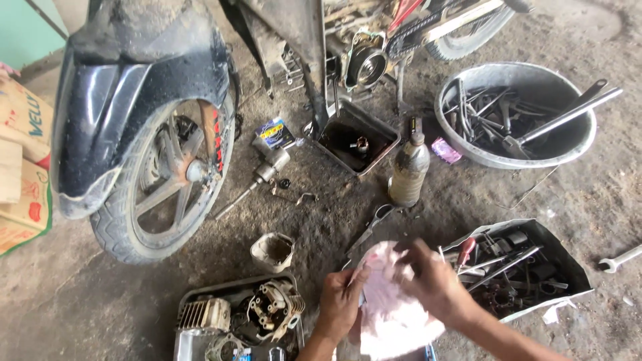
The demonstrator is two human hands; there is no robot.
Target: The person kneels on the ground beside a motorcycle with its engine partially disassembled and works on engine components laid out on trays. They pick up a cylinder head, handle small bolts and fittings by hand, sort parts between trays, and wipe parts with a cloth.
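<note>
A: State the condition of each hand.

B: The left hand [339, 304] is closed on the left edge of a pink cloth [390, 311], fingers curled over the fabric. The right hand [435, 284] presses on the cloth from the upper right; its fingers are blurred, so whether they pinch the fabric or lie flat on it cannot be determined.

A: Location of the cloth?

B: It is held between both hands, low in the view, just above the ground at bottom centre.

A: Items adjacent to the hands?

B: Left of the left hand, a metal tray [194, 295] contains a cylinder head [274, 307] and other engine parts. Right of the right hand, a grey box [568, 264] holds a red-handled screwdriver [465, 250] and assorted tools. Scissors [372, 226] lie on the ground just above the cloth.

A: Further out?

B: A dirty plastic bottle [408, 172] stands upright beside an oil drain pan [356, 138]. A round metal basin [519, 113] of tools sits at upper right. The motorcycle's front wheel [167, 184] occupies the left. A wrench [620, 259] lies at the right edge.
</note>
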